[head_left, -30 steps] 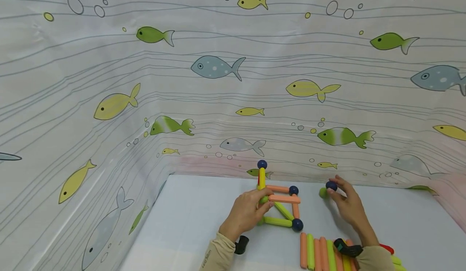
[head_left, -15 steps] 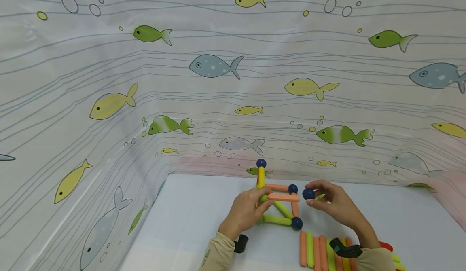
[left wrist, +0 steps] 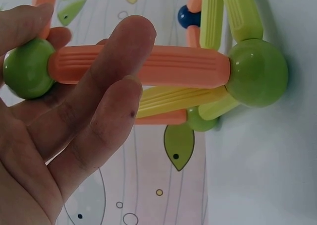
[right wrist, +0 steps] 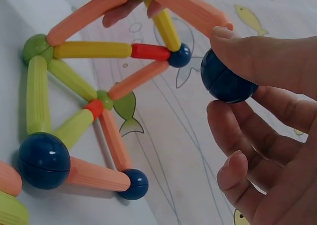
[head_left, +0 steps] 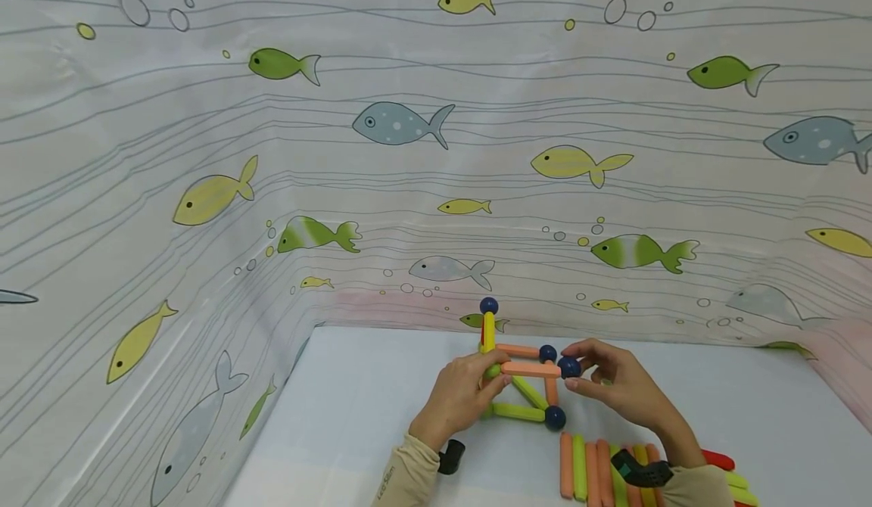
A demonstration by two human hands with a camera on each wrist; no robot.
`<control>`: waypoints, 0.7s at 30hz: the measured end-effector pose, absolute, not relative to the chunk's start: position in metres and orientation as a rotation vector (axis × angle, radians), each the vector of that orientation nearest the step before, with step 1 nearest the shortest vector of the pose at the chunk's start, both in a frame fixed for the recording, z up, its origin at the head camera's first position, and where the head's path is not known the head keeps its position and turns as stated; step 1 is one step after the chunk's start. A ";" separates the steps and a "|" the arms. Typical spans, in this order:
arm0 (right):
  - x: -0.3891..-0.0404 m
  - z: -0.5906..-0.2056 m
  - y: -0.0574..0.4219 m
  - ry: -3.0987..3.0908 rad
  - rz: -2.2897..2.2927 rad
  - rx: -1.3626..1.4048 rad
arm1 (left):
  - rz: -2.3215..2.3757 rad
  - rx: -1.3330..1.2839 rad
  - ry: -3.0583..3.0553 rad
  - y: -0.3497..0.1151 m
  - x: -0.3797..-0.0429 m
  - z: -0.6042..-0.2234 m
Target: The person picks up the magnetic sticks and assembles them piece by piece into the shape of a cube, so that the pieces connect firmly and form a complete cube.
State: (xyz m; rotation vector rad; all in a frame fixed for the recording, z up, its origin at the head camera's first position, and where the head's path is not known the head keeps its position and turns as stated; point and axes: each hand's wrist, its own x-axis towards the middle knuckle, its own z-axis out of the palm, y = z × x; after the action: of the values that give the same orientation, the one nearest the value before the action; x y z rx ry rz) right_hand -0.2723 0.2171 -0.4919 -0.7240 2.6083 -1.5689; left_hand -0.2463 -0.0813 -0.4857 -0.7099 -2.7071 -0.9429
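With my left hand [head_left: 459,392] I grip a green ball [left wrist: 28,68] on the rod-and-ball frame [head_left: 518,413], which stands on the bench [head_left: 368,401] between the hands. With my right hand [head_left: 627,386] I pinch a blue ball [right wrist: 225,84] at the outer end of an orange rod [head_left: 531,370]; I cannot confirm contact. Step, as I judge it: fitting the blue ball. Next move: align it with the orange rod, press lightly, brace with the left hand.
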 end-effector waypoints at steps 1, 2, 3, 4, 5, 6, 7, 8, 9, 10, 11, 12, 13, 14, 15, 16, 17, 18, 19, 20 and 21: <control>-0.271 -0.491 0.217 2.615 -1.566 -0.724 | -0.945 -0.712 -2.707 -0.081 -0.246 -0.485; -0.271 -0.490 0.218 2.616 -1.569 -0.720 | -0.946 -0.715 -2.706 -0.081 -0.246 -0.485; -0.270 -0.489 0.218 2.610 -1.577 -0.717 | -0.945 -0.717 -2.704 -0.081 -0.246 -0.485; -0.269 -0.488 0.218 2.603 -1.585 -0.715 | -0.943 -0.718 -2.703 -0.081 -0.246 -0.485; -0.268 -0.486 0.218 2.599 -1.589 -0.716 | -0.940 -0.718 -2.703 -0.081 -0.246 -0.484; -0.267 -0.485 0.218 2.590 -1.597 -0.715 | -0.939 -0.718 -2.702 -0.081 -0.246 -0.484; -0.267 -0.484 0.218 2.582 -1.605 -0.716 | -0.939 -0.718 -2.701 -0.081 -0.246 -0.484; -0.266 -0.483 0.218 2.575 -1.612 -0.718 | -0.939 -0.717 -2.699 -0.082 -0.246 -0.484; -0.266 -0.482 0.218 2.572 -1.616 -0.722 | -0.939 -0.716 -2.699 -0.082 -0.246 -0.484; -0.266 -0.482 0.217 2.570 -1.618 -0.728 | -0.946 -0.716 -2.697 -0.082 -0.246 -0.483; -0.266 -0.481 0.217 2.569 -1.619 -0.730 | -0.953 -0.716 -2.696 -0.082 -0.246 -0.484; -0.265 -0.481 0.217 2.567 -1.617 -0.730 | -0.960 -0.718 -2.693 -0.082 -0.246 -0.484; -0.265 -0.481 0.217 2.556 -1.617 -0.728 | -0.967 -0.720 -2.692 -0.083 -0.246 -0.484; -0.266 -0.482 0.218 2.536 -1.615 -0.722 | -0.973 -0.720 -2.693 -0.083 -0.246 -0.484; -0.266 -0.483 0.218 2.504 -1.613 -0.711 | -0.977 -0.723 -2.693 -0.083 -0.246 -0.485; -0.266 -0.484 0.220 2.470 -1.600 -0.712 | -0.981 -0.726 -2.693 -0.083 -0.246 -0.485; -0.266 -0.486 0.221 2.430 -1.582 -0.699 | -0.982 -0.729 -2.694 -0.083 -0.246 -0.486; -0.267 -0.488 0.223 2.401 -1.549 -0.694 | -0.986 -0.729 -2.695 -0.082 -0.246 -0.486; -0.267 -0.491 0.224 2.379 -1.506 -0.692 | -0.991 -0.729 -2.696 -0.082 -0.246 -0.486; -0.267 -0.493 0.225 2.366 -1.456 -0.690 | -0.994 -0.730 -2.695 -0.082 -0.246 -0.487; -0.266 -0.496 0.226 2.363 -1.403 -0.684 | -0.997 -0.730 -2.695 -0.082 -0.246 -0.487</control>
State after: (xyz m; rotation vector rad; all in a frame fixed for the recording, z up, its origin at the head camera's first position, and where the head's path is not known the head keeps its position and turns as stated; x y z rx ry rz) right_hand -0.2664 0.2257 -0.4960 -0.6843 2.3626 -1.4025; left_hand -0.2462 -0.0820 -0.4866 -0.7304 -2.6951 -0.9971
